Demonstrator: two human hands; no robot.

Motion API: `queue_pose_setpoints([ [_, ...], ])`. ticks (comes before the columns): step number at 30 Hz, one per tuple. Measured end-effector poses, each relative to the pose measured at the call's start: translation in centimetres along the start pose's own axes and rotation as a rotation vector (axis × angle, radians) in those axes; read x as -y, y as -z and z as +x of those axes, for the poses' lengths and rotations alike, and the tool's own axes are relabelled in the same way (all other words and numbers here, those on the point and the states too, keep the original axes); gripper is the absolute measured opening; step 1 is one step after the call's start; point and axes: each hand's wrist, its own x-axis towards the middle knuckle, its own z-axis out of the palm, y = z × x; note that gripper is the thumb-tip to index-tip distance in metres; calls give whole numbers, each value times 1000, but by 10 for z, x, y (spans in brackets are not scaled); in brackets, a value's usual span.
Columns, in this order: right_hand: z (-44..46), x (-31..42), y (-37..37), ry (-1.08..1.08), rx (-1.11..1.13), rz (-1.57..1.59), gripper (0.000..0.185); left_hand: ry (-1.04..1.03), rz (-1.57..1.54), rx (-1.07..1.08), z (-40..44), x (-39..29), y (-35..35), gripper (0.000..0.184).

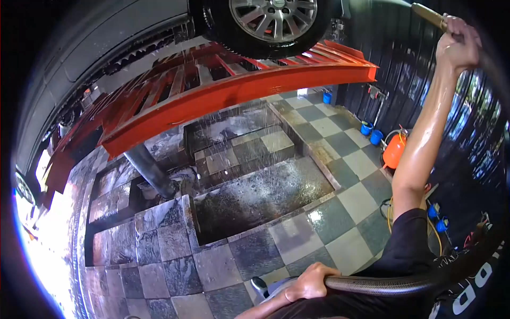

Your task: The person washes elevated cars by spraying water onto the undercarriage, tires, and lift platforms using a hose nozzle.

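Observation:
My right arm is stretched up, and my right hand (461, 42) is closed around a spray gun (429, 16) with a long yellowish barrel. A pale jet leaves its tip toward the left, along the top edge of the view. Low in front of my body, my left hand (311, 282) is wrapped around a thick dark hose (372, 287) that runs off to the right. A grey car (106, 42) is raised on a red lift platform (239, 98). Its wheel (273, 21), with a silver rim, faces me, and water drips below the platform.
Beneath the lift is a wet, sunken pit (265, 191) with raised edges and a metal lift column (151, 170). Wet checkered tiles (297, 239) surround it. Along the dark corrugated wall stand an orange tank (394, 151), several blue containers (376, 137) and a yellow hose (439, 242).

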Motion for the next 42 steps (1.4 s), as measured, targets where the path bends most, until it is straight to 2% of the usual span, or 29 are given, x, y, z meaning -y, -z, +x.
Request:
queue_pose_setpoints([
  [2, -45, 9, -33, -1, 16, -138, 12, 15, 57, -39, -17, 2, 26, 24],
  [3, -61, 3, -41, -77, -82, -99, 12, -18, -6, 76, -22, 6, 45, 30],
  [4, -75, -4, -47, -86, -89, -135, 12, -7, -13, 86, -32, 5, 57, 30],
  [6, -96, -18, -55, -54, -89, -232, 13, 113, 112, 18, -56, -1, 83, 38],
  [7, -100, -24, -60, -58, -86, -240, 13, 118, 124, 66, -63, 23, 85, 45],
  [10, -96, -40, -92, 32, -126, -241, 11, 184, 255, 26, -83, 22, 108, 45],
  [11, -88, -45, -104, 110, -137, -240, 11, 256, 42, 148, -82, 20, 122, 43],
  [12, -78, -46, -117, 187, -151, -243, 11, 250, 41, 148, -87, 18, 130, 43],
  [14, -61, -44, -146, 207, -131, -235, 13, 185, 168, 80, -99, 16, 143, 42],
  [15, -62, -37, -176, 227, -13, -197, 12, 239, 184, 171, -97, 7, 155, 39],
  [17, -79, -24, -236, 251, 232, -128, 19, 224, 248, 202, -107, 49, 143, 40],
  [18, -87, -24, -257, 254, 242, -132, 19, 210, 313, 224, -111, 64, 140, 40],
  [19, -96, -23, -278, 193, 239, -46, 20, 141, 259, 279, -109, 39, 157, 40],
  [21, -113, -16, -309, 136, 240, 29, 22, 101, 256, 300, -122, 45, 166, 37],
  [23, -137, -5, -334, 54, 371, 59, 23, 68, 240, 322, -139, 49, 172, 35],
  [25, -160, 8, -366, -6, 297, 50, 22, 115, 168, 495, -152, 52, 182, 27],
  [26, -171, 11, -379, -66, 215, 49, 21, 105, 170, 507, -164, 62, 184, 27],
  [27, -156, 12, -338, -238, 409, 84, 8, -26, 216, 407, -181, 77, 185, 24],
  [28, -166, 25, -352, -244, 411, 60, 8, -153, 253, 310, -201, 86, 186, 22],
  [30, -191, 58, -386, -315, 318, -202, 3, -93, 118, 320, -234, 66, 212, 21],
  [31, -193, 73, -390, -382, 352, -173, 3, -77, 120, 407, -254, 67, 223, 22],
  [32, -201, 88, -400, -338, 304, -250, 4, -63, 123, 490, -276, 69, 233, 23],
  [33, -203, 99, -408, -295, 314, -334, 4, -153, 59, 406, -300, 75, 241, 27],
  [34, -204, 108, -420, -262, 324, -418, 6, -158, 50, 428, -321, 78, 248, 27],
  [38, -190, 123, -490, -146, 403, -441, 9, -201, 17, 520, -387, 74, 281, 23],
  [40, -182, 115, -546, 125, 48, -737, 15, -258, -66, 390, -411, 71, 292, 18],
  [41, -185, 108, -579, 131, 55, -748, 15, -285, -55, 399, -420, 69, 296, 16],
  [42, -191, 99, -615, 232, 103, -563, 9, -291, -62, 407, -426, 69, 303, 16],
])
